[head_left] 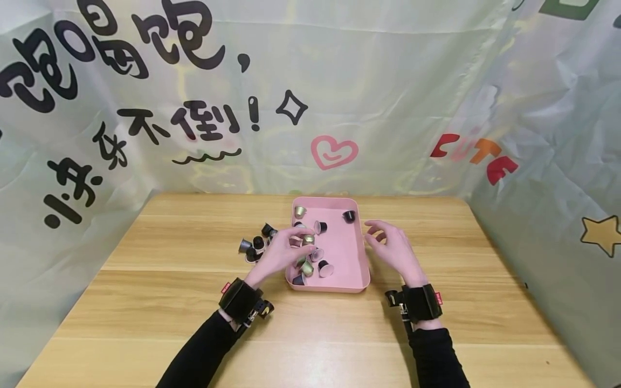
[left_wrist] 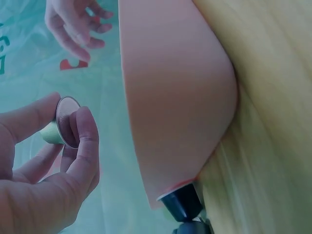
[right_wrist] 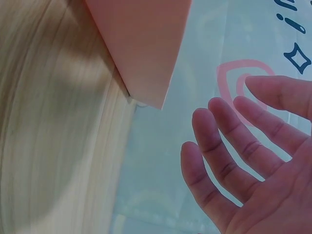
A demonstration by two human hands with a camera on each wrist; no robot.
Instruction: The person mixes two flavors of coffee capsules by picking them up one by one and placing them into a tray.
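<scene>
My left hand (head_left: 281, 250) is over the left side of the pink tray (head_left: 346, 245), pinching a pale green coffee capsule (left_wrist: 67, 122) between thumb and fingertips, its flat lid showing in the left wrist view. Below that hand lie several capsules in the tray, among them a green one (head_left: 307, 269) and a dark one with a pale lid (head_left: 325, 268). Just past the tray's right edge is my right hand (head_left: 394, 249), held above the table with its fingers loosely bent and nothing in them, as the right wrist view (right_wrist: 253, 161) also shows.
A cluster of dark capsules (head_left: 259, 242) lies on the wooden table (head_left: 194, 302) left of the tray. Inside the tray, a black capsule (head_left: 349, 216) is at the far right corner and a gold one (head_left: 299, 212) at the far left. A printed cloth (head_left: 388, 97) hangs behind the table.
</scene>
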